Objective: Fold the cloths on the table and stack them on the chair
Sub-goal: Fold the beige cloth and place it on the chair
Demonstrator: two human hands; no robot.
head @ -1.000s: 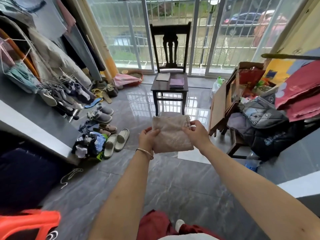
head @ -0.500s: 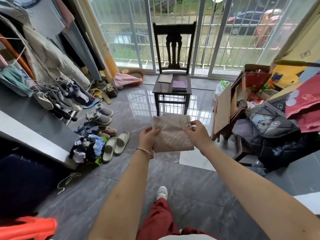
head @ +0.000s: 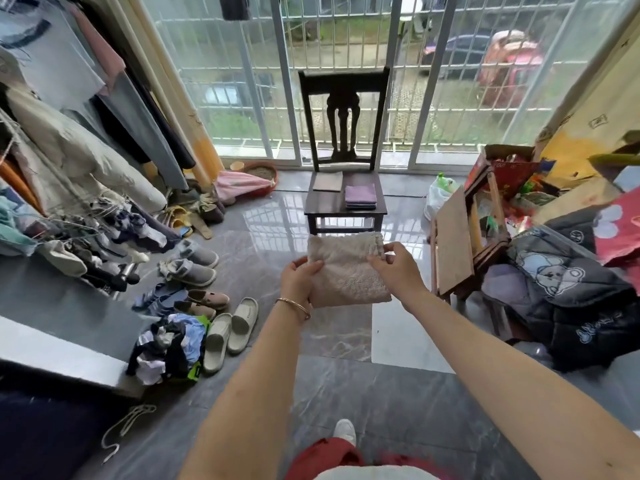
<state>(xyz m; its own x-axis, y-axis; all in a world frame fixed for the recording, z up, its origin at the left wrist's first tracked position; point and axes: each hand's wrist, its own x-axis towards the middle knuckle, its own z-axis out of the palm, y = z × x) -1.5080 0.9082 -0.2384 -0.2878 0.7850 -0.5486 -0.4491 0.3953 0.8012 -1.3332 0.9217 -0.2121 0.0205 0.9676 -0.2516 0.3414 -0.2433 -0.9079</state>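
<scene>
I hold a folded beige fluffy cloth [head: 346,268] in the air in front of me. My left hand [head: 298,278] grips its left edge, and my right hand [head: 394,267] pinches its upper right corner. Straight ahead stands a dark wooden chair [head: 343,206] before the barred glass doors. On its seat lie a flat brown folded cloth [head: 327,181] at the left and a small stack of purple folded cloths [head: 360,195] at the right. The beige cloth is apart from the chair, nearer to me.
Shoes and slippers [head: 228,329] and a heap of clothes [head: 169,348] lie on the floor at left, beside a grey table edge [head: 59,351] and hanging garments. A wooden stool [head: 453,244], boxes and a dark quilted jacket [head: 568,292] crowd the right. Grey tile floor leads to the chair.
I have stepped closer to the chair, which now looks larger. The beige cloth stays held in both hands, and my right foot has come forward.
</scene>
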